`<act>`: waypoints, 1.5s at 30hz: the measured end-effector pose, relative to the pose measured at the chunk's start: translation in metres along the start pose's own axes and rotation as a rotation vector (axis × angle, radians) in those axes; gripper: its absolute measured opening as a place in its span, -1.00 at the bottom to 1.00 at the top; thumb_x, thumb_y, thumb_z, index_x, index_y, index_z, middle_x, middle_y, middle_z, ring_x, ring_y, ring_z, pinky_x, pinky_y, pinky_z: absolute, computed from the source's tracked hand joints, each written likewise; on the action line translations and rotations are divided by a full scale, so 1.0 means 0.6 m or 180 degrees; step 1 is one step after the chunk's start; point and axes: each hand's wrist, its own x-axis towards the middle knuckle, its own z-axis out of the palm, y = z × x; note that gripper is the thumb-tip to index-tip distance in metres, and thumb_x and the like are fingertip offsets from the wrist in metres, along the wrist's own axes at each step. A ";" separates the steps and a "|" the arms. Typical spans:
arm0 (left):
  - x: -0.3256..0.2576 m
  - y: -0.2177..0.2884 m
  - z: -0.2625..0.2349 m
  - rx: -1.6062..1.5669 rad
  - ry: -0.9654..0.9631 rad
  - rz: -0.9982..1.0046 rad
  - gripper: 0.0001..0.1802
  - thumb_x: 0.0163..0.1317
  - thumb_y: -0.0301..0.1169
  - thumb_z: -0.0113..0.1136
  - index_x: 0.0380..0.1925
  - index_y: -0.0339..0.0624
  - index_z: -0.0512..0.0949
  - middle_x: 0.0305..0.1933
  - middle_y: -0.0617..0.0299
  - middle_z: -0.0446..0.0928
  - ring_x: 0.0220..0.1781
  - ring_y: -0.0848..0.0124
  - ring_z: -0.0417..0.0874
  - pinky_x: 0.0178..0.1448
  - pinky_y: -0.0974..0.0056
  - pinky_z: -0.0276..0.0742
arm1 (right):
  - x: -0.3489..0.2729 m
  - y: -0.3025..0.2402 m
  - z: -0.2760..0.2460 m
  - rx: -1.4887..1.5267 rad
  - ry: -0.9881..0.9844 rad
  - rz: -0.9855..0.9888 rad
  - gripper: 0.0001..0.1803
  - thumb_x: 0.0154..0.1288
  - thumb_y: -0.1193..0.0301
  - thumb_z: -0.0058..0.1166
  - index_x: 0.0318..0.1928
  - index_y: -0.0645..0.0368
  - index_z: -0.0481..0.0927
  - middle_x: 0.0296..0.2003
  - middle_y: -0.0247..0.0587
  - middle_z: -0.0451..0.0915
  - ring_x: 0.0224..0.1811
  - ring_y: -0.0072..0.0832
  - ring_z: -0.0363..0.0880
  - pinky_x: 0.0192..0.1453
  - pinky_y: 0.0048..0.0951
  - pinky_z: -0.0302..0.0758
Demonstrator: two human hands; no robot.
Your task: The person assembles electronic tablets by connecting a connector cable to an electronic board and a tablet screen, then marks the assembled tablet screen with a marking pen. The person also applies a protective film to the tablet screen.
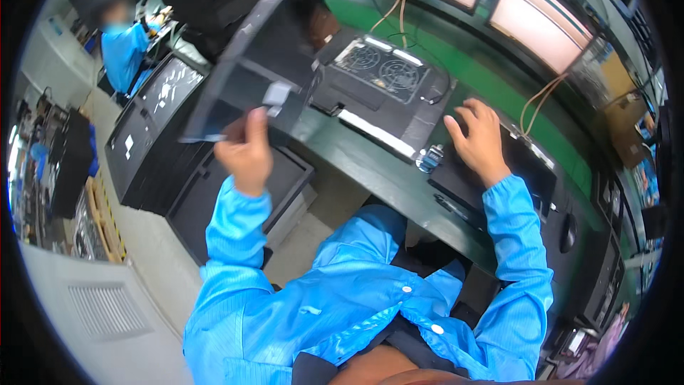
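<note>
My left hand (246, 155) grips the lower edge of a large dark glossy panel (246, 75), thumb on the near face. The panel is tilted and smeared by motion; a pale tag shows on it. My right hand (482, 139) holds nothing; its fingers are apart and bent over the far edge of a flat black board (470, 184) on the bench. Whether they touch it I cannot tell. Between the hands lies a black fixture (349, 93) with two round fan grilles and a white strip along its front. Beside it stands a small clear bottle (429, 159).
Two lit panels (541, 21) stand behind the green bench top (342, 164), with cables hanging before them. A black mouse (568, 233) sits at the right. Black trays (206, 207) are stacked at the left. A person in blue (122, 53) works farther off.
</note>
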 end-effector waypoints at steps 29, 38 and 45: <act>-0.062 -0.362 -0.255 0.5391 -0.1836 -0.1655 -0.05 0.34 0.41 0.05 0.57 0.10 0.32 0.74 -0.10 -0.03 0.78 0.00 -0.14 0.60 -0.57 -0.34 | -0.253 0.147 -0.251 0.0516 0.0406 0.1065 -0.43 0.39 0.10 0.26 0.20 0.29 0.61 0.15 0.08 0.62 0.20 0.00 0.61 0.30 -0.08 0.54; -0.162 0.014 0.112 0.1092 -0.1340 0.1133 -0.78 0.43 -0.49 0.27 -0.03 -0.41 0.67 0.01 -0.13 0.66 0.06 -0.05 0.66 0.27 -0.01 0.57 | -0.406 0.513 -0.408 0.3032 0.2400 0.4544 -0.16 0.42 0.24 0.23 0.55 0.31 0.19 0.56 0.25 0.10 0.54 0.07 0.29 0.43 0.04 0.53; -0.231 -0.028 0.176 0.1083 -0.2128 0.1649 -0.75 0.47 -0.59 0.10 0.08 -0.46 0.57 0.17 -0.16 0.58 0.25 -0.07 0.60 0.34 -0.08 0.48 | -0.362 0.707 -0.405 0.3462 0.3446 0.5416 -0.25 0.40 0.33 0.18 0.56 0.06 0.28 0.63 -0.02 0.10 0.44 0.07 0.41 0.23 0.16 0.64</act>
